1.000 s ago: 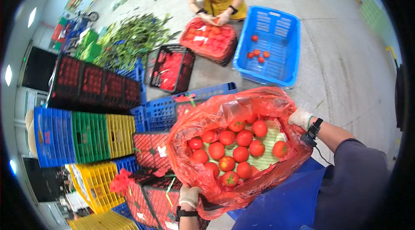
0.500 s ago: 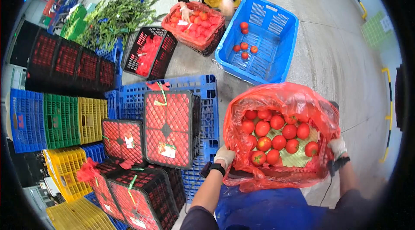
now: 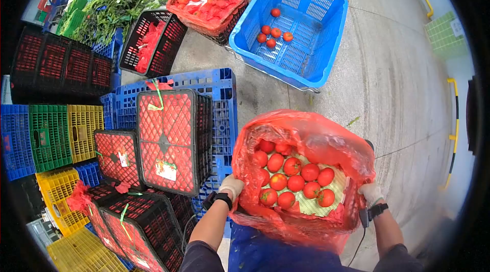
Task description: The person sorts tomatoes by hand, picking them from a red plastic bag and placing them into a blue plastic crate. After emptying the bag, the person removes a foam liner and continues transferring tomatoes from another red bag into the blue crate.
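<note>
A crate lined with a red plastic bag (image 3: 306,129) is held low in front of me, with several tomatoes (image 3: 295,183) on pale paper inside. Gloved, my left hand (image 3: 232,187) grips its left side, and my right hand (image 3: 371,193) grips its right side; the bag partly hides the fingers of both. Beyond it stands a large blue crate (image 3: 326,62) with several tomatoes at its bottom. A co-worker's gloved hands rest on tomatoes in another red-lined crate (image 3: 209,24) at the top, left of the blue crate.
On the left, a blue pallet (image 3: 222,119) carries lidded black crates (image 3: 166,142) of red-bagged goods. A black crate (image 3: 153,42) holding red netting stands behind it. Stacked coloured crates (image 3: 50,136) and leafy greens (image 3: 120,9) are farther left. Yellow-black rails (image 3: 452,134) line the right wall.
The red-lined crate in my hands sits farther left in view, and its tomatoes have shifted. The blue crate and pallet appear shifted up and left. Both co-worker's hands are now at the other crate.
</note>
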Available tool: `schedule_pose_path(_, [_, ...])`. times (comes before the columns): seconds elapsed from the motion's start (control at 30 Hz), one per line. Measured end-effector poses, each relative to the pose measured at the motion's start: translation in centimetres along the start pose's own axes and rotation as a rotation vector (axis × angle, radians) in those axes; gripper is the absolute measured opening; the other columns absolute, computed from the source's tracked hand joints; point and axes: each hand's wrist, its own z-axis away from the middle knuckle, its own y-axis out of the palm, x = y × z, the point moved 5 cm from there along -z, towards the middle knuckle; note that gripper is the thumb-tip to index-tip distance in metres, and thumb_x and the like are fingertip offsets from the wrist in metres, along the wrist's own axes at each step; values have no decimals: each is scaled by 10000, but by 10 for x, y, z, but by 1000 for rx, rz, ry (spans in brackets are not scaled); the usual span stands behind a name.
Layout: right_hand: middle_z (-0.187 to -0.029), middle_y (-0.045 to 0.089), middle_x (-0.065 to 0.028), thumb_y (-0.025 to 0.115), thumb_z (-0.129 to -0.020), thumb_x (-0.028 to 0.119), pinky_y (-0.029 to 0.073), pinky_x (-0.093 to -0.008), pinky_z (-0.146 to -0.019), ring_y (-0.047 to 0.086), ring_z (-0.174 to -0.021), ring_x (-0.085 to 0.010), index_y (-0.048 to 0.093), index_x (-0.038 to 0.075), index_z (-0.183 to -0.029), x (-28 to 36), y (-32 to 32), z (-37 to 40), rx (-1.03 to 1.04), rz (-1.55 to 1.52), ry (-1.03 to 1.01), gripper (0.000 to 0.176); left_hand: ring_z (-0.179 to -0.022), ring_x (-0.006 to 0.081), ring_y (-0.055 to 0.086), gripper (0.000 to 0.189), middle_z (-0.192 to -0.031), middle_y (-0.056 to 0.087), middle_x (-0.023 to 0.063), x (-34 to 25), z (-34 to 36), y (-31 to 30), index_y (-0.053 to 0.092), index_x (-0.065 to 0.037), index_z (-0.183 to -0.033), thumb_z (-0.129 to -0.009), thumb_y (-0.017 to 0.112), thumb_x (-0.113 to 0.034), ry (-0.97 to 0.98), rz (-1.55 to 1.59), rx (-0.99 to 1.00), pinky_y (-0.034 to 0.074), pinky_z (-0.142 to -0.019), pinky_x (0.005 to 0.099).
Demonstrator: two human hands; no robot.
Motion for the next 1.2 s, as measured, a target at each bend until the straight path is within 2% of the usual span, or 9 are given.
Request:
schedule_pose_path(0.23, [-693,585,-42,586,-602,-69,465,-376,-534,559,-606,-200,622,1,-826,8,68,-150,62,-91,-148,237,-1086,385,590,414,-1101,655,210,-20,-70,-12,616,-49,-1171,-772,545,-134,0,-89,-152,465,-899,390])
schedule_pose_path(0.3, [-752,611,-41,603,-606,-65,482,-360,-572,564,-639,-187,628,3,-928,16,92,-192,186,184,-223,330,-1045,350,621,414,-1076,672,180,-20,-109,-13,620,-51,-1170,-761,567,-99,7,-143,-223,469,-886,367])
schedule_pose_path(0.37, [-894,673,-121,643,-664,72,513,-372,-678,639,-795,-219,591,35,-1095,64,107,-175,145,190,-232,436,-988,299,645,425,-1043,683,147,-19,-148,-5,625,-54,-1168,-745,584,-59,118,133,-259,479,-858,348])
schedule_pose_path(0.5, [-896,679,-134,641,-685,125,509,-370,-699,650,-830,-252,605,46,-1074,39,163,-272,130,74,-407,399,-952,261,653,457,-1034,686,127,-25,-211,9,618,-45,-1176,-721,587,-21,267,237,-237,492,-833,332])
schedule_pose_path(0.67, [-959,680,-151,610,-738,159,500,-357,-753,652,-906,-303,579,71,-1174,33,204,-361,-20,469,-348,446,-1022,255,634,427,-1098,672,120,-48,-231,38,608,-49,-1194,-770,607,-100,261,289,-380,476,-872,351])
schedule_pose_path(0.83, [-1084,667,-106,617,-803,120,478,-331,-852,628,-998,-226,569,58,-1214,60,205,-302,-49,-90,-259,419,-977,389,622,398,-1070,648,209,-60,-220,34,606,-84,-1160,-807,649,-262,321,-160,-725,497,-819,425])
schedule_pose_path(0.9, [-1153,641,-84,635,-843,110,459,-325,-894,599,-1047,-202,543,36,-1241,57,209,-314,-81,-353,-436,415,-963,391,621,391,-1048,650,204,-54,-220,33,608,-82,-1136,-807,654,-287,297,-223,-764,497,-809,438])
schedule_pose_path(1.07, [-1172,620,-185,617,-877,151,457,-376,-919,587,-1092,-332,519,6,-1235,44,208,-327,-242,-159,-680,399,-896,402,618,346,-973,646,194,-51,-225,33,599,-71,-1035,-819,649,-337,260,-332,-810,492,-763,472])
schedule_pose_path(1.2, [-1182,604,-203,580,-898,181,457,-394,-915,569,-1107,-357,516,9,-1240,45,205,-322,-241,21,-628,388,-915,407,610,358,-996,643,196,-52,-225,33,596,-64,-1072,-833,629,-328,321,-314,-793,489,-776,473])
